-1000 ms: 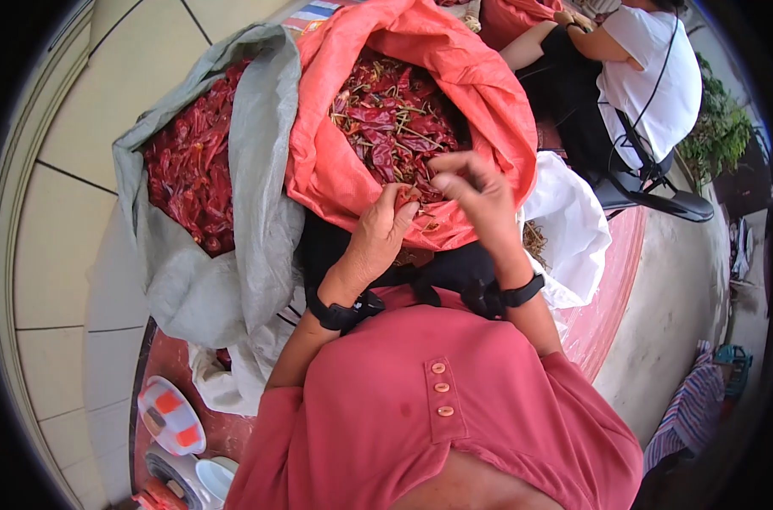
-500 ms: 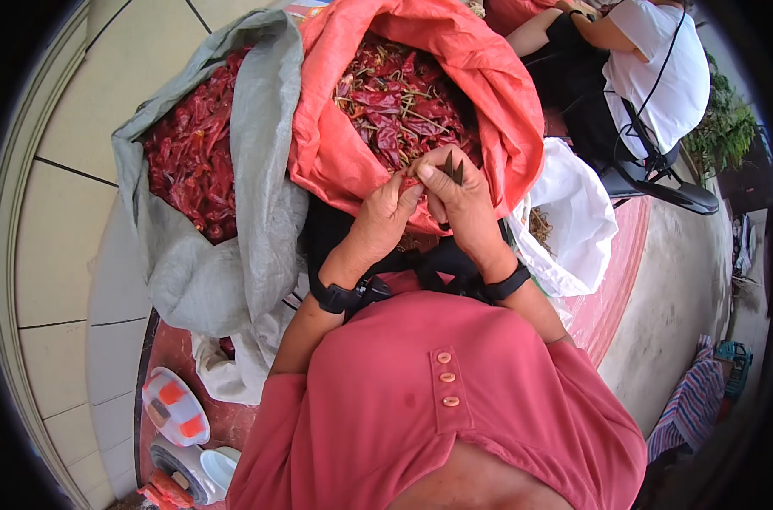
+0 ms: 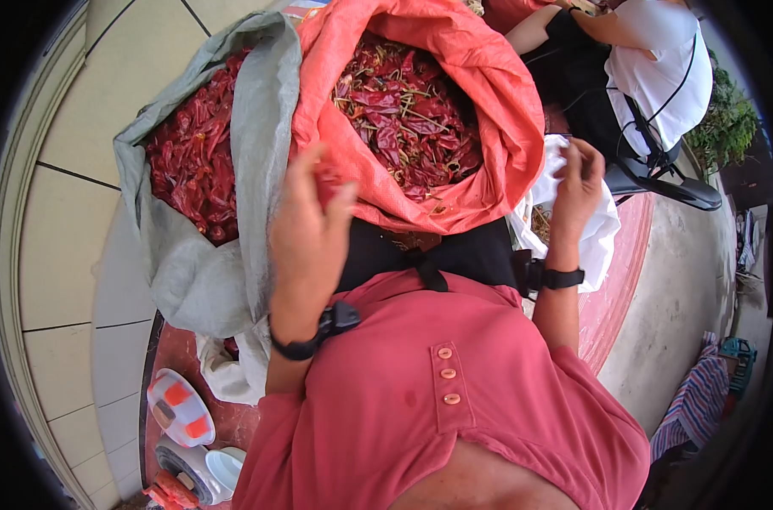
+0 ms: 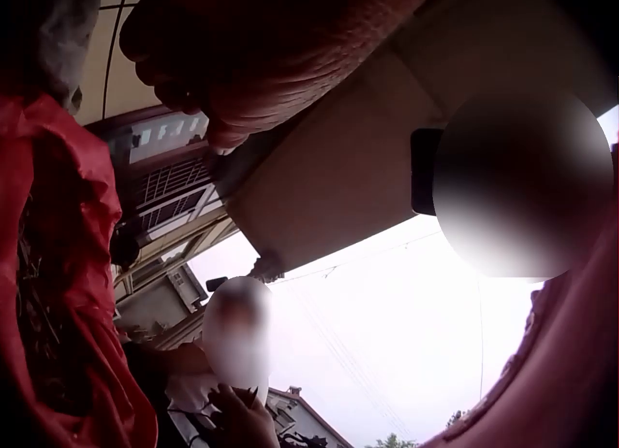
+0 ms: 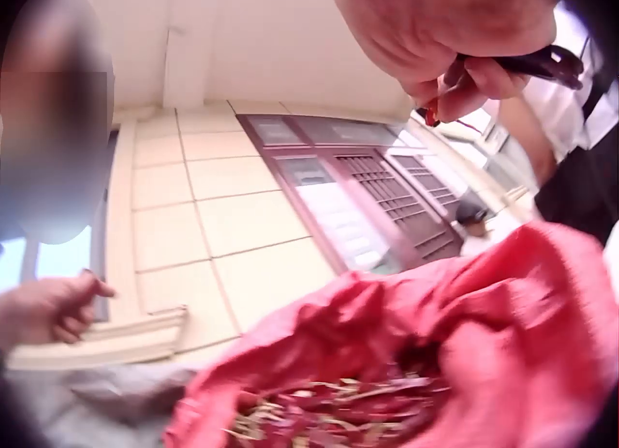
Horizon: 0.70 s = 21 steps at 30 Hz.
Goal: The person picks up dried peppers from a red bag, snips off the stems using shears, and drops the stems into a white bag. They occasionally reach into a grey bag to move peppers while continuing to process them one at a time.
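Near the left edge of the red floor [image 3: 173,342], a patterned basin [image 3: 189,410] and a pale bowl [image 3: 226,467] are placed; a green plant [image 3: 727,117] is seen.

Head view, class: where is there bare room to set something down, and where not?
Bare: the pale tiles left of the grey sack, and the concrete between the reddish floor and the striped cloth. Crowded: where the red sack meets the grey, and lower left, with basin, roll and bowl.

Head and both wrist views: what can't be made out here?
Head view: the red piece in the left grip, too blurred to identify.
Head view: the seated person, cut off by the top edge.
Right wrist view: much of the dark tool, covered by the right grip.
Left wrist view: detail of the left grip, lost in shadow.
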Tool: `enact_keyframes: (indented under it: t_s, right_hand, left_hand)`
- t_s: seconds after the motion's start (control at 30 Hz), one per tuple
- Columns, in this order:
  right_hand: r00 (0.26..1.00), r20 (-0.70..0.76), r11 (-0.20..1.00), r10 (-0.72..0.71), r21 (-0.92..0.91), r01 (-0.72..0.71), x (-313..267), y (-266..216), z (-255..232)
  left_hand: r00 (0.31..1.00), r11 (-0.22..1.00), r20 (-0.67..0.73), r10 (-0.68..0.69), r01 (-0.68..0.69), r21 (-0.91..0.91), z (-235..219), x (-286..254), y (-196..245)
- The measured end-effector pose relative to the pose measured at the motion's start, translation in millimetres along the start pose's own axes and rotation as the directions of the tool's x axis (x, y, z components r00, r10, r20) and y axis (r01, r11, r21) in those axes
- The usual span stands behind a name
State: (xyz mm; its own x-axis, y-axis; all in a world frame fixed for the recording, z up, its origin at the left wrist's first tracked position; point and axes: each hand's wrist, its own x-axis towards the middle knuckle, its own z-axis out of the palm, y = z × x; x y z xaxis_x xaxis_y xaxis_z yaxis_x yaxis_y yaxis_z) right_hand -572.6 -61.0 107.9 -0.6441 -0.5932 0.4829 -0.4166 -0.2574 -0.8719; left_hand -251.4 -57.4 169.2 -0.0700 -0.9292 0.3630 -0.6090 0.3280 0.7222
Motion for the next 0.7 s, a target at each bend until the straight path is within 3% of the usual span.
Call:
enact_keyframes:
  t_s: [0.07,0.1,0.2,0.23,0.3,0.37,0.43,0.57,0.63,0.7]
  right_hand:
    - [0.994,-0.099,0.995,-0.036,-0.094,0.027,8,39,-32]
    - [0.989,-0.124,0.978,0.082,-0.184,-0.104,8,53,-47]
    - [0.999,-0.048,0.745,0.007,-0.666,-0.038,2,112,-74]
    - [0.993,-0.06,0.873,0.099,-0.474,-0.116,0,104,-64]
    - [0.988,0.115,0.924,0.103,-0.378,-0.053,-7,71,-32]
    - [0.882,0.416,0.958,0.222,-0.259,-0.119,-11,37,14]
    - [0.816,0.57,0.993,0.096,-0.106,-0.043,-26,26,64]
    - [0.722,0.678,0.941,0.134,-0.316,0.122,-40,-4,138]
    - [0.719,0.679,0.934,0.151,-0.337,0.122,-46,8,159]
    - [0.731,0.657,0.947,0.184,-0.318,0.047,-52,21,173]
  left_hand:
    - [0.989,0.986,-0.147,0.026,-0.001,0.166,-30,-5,-7]
    - [0.966,0.972,-0.243,0.085,-0.027,0.235,-40,-5,-10]
    - [0.942,0.837,-0.33,0.066,0.128,0.532,-61,1,-26]
    - [0.941,0.763,-0.332,0.06,0.172,0.623,-63,3,-37]
    - [0.944,0.577,-0.325,0.057,0.234,0.782,-57,7,-62]
    - [0.981,0.689,-0.186,0.062,0.093,0.719,-47,10,-57]
    - [0.995,0.793,-0.045,0.09,-0.044,0.608,-29,10,-37]
    - [0.957,0.94,0.18,0.23,-0.266,0.213,4,4,-5]
    - [0.931,0.952,0.249,0.266,-0.294,0.081,16,4,-7]
    - [0.941,0.996,0.327,0.086,-0.072,-0.054,29,7,-18]
